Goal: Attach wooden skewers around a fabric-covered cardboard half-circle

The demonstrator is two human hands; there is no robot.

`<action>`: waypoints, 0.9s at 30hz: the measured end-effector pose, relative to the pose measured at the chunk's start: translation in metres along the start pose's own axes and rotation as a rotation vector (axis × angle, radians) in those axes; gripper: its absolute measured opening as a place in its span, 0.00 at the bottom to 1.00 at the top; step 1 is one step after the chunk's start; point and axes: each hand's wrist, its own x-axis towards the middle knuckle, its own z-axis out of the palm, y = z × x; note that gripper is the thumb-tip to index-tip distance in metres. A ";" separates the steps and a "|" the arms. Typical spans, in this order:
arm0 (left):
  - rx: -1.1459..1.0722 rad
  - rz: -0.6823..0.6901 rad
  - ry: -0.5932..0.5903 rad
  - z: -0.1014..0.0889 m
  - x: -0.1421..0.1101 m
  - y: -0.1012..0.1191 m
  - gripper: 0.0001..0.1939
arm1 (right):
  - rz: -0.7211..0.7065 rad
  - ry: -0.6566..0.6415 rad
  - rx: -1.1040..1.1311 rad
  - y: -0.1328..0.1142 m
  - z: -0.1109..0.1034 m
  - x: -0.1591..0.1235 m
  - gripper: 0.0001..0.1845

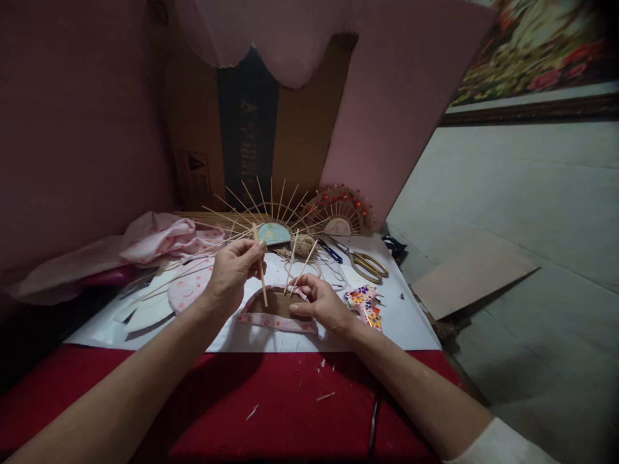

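A flat stick (262, 278) is pinched in the left hand (233, 267), its lower end over the half-round cardboard piece (276, 305), which lies close to the near edge of the white sheet (406, 325). That piece's right side is touched by the right hand (325, 304); whether two thin sticks (304, 266) there are gripped (or merely brushed) cannot be told. Sticks are apparently being fixed; careful alignment seems called for next.

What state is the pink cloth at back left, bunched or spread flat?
Mostly bunched: the pink cloth shows raised, overlapping folds and creases.
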 end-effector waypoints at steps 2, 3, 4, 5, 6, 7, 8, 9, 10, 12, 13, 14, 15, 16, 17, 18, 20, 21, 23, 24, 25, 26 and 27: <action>-0.001 0.010 0.023 0.001 -0.002 0.003 0.11 | -0.026 0.003 0.007 0.005 -0.002 -0.001 0.24; 0.003 0.017 0.035 0.001 -0.003 0.005 0.11 | -0.039 0.002 0.013 0.006 -0.002 -0.002 0.24; 0.006 0.025 0.046 0.002 -0.004 0.006 0.11 | -0.051 -0.002 0.015 0.007 -0.003 -0.002 0.24; 0.008 0.034 0.051 0.002 -0.005 0.007 0.11 | -0.060 -0.003 0.016 0.008 -0.003 -0.002 0.24; 0.009 0.041 0.049 0.003 -0.006 0.007 0.11 | -0.066 -0.002 0.017 0.007 -0.003 -0.002 0.24; 0.007 0.049 0.042 0.004 -0.007 0.007 0.11 | -0.065 -0.003 0.018 0.007 -0.003 -0.002 0.24; 0.006 0.052 0.031 0.005 -0.008 0.007 0.11 | -0.061 -0.005 0.022 0.006 -0.003 -0.002 0.24; 0.005 0.051 0.016 0.006 -0.009 0.007 0.11 | -0.055 -0.008 0.030 0.005 -0.003 -0.002 0.24; 0.002 0.047 0.001 0.007 -0.010 0.006 0.11 | -0.047 -0.013 0.041 0.004 -0.002 -0.003 0.25; -0.005 0.035 -0.027 0.009 -0.011 0.006 0.11 | -0.033 -0.019 0.065 0.003 -0.002 -0.003 0.25; -0.008 0.031 -0.041 0.009 -0.012 0.006 0.11 | -0.026 -0.023 0.075 0.003 -0.001 -0.003 0.26; -0.009 0.022 -0.058 0.009 -0.012 0.006 0.12 | -0.023 -0.027 0.084 0.003 -0.001 -0.003 0.26; -0.008 0.009 -0.076 0.009 -0.012 0.007 0.12 | -0.024 -0.029 0.092 0.004 -0.001 -0.003 0.26; -0.008 -0.012 -0.096 0.009 -0.012 0.008 0.12 | -0.029 -0.028 0.101 0.004 -0.001 -0.003 0.25; -0.011 -0.041 -0.115 0.009 -0.012 0.009 0.13 | -0.037 -0.024 0.110 0.005 -0.002 -0.003 0.25; -0.017 -0.077 -0.132 0.008 -0.012 0.010 0.14 | -0.041 -0.018 0.119 0.006 -0.002 -0.003 0.24; -0.031 -0.149 -0.151 0.007 -0.012 0.011 0.15 | -0.034 -0.007 0.137 0.006 -0.003 -0.003 0.24; -0.035 -0.173 -0.152 0.007 -0.012 0.012 0.15 | -0.023 -0.008 0.143 0.007 -0.004 -0.003 0.24; -0.032 -0.190 -0.148 0.005 -0.011 0.012 0.16 | -0.007 -0.017 0.148 0.006 -0.005 -0.004 0.24; -0.028 -0.182 -0.142 0.004 -0.010 0.012 0.16 | -0.006 -0.020 0.142 0.005 -0.005 -0.004 0.24; -0.025 -0.166 -0.136 0.003 -0.008 0.011 0.16 | -0.009 -0.020 0.132 0.005 -0.005 -0.004 0.24; -0.022 -0.149 -0.130 0.002 -0.007 0.010 0.15 | -0.011 -0.016 0.119 0.004 -0.005 -0.004 0.23; -0.015 -0.132 -0.122 0.001 -0.006 0.009 0.15 | -0.012 -0.012 0.106 0.003 -0.005 -0.004 0.22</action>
